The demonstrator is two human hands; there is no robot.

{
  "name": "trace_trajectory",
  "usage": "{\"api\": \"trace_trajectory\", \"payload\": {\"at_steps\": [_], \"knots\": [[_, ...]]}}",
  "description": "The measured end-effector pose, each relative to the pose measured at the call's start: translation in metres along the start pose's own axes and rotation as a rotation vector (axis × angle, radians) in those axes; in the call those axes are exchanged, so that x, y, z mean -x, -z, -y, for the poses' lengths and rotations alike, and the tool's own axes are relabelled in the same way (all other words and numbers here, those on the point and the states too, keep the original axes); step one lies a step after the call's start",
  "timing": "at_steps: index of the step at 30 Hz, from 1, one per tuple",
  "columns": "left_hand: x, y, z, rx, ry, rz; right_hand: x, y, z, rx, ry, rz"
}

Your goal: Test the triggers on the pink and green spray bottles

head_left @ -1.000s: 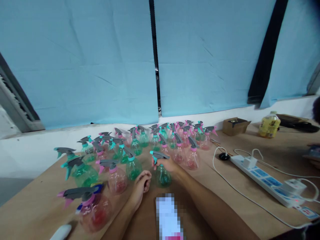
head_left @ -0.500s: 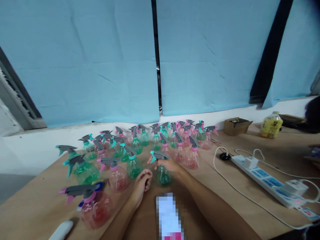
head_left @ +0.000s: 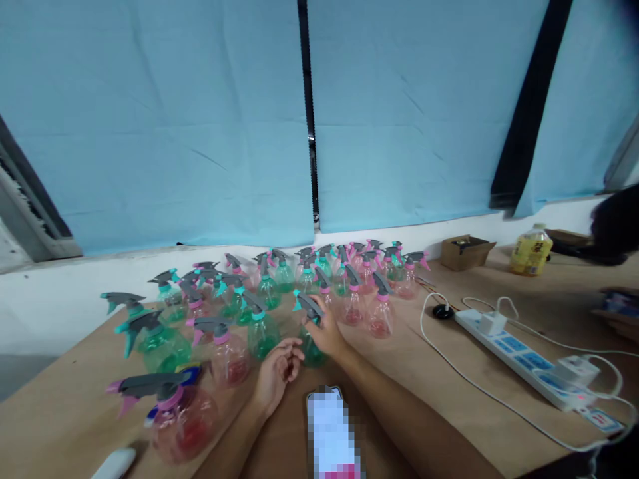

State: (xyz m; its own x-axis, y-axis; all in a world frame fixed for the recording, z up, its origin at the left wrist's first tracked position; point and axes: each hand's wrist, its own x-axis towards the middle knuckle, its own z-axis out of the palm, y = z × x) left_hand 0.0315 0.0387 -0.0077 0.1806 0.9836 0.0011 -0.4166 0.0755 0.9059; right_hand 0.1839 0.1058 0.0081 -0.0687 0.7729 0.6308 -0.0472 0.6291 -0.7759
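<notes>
Right hand (head_left: 327, 330) grips green spray bottle (head_left: 310, 332), left hand (head_left: 279, 372) half-curled

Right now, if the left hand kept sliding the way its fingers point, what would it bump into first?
Probably the green spray bottle that the right hand is gripping. The left hand points right at it, though the gap is hard to judge.

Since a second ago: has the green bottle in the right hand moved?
Yes. The right hand has tipped the green spray bottle leftward, toward the upright green bottle beside it.
</notes>
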Motion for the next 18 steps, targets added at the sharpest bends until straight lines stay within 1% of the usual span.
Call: {"api": "trace_trajectory", "payload": {"at_steps": [2, 6, 8, 10, 14, 18], "knots": [[-0.001, 0.002, 0.001, 0.005, 0.006, 0.003, 0.004, -0.002, -0.004, 0.15, 0.089, -0.033], [-0.004, 0.005, 0.004, 0.013, 0.027, 0.005, 0.009, -0.004, -0.013, 0.383, 0.226, -0.007], [-0.005, 0.006, 0.006, 0.01, 0.038, 0.002, 0.012, -0.004, -0.018, 0.491, 0.245, 0.01], [-0.007, 0.005, 0.008, 0.012, 0.033, -0.031, 0.014, -0.004, -0.021, 0.573, 0.213, 0.016], [-0.01, 0.003, 0.011, 0.041, 0.004, -0.12, 0.012, -0.004, -0.018, 0.611, 0.132, 0.012], [-0.013, 0.0, 0.012, 0.038, 0.012, -0.147, 0.008, -0.005, -0.016, 0.513, 0.145, 0.026]]}}
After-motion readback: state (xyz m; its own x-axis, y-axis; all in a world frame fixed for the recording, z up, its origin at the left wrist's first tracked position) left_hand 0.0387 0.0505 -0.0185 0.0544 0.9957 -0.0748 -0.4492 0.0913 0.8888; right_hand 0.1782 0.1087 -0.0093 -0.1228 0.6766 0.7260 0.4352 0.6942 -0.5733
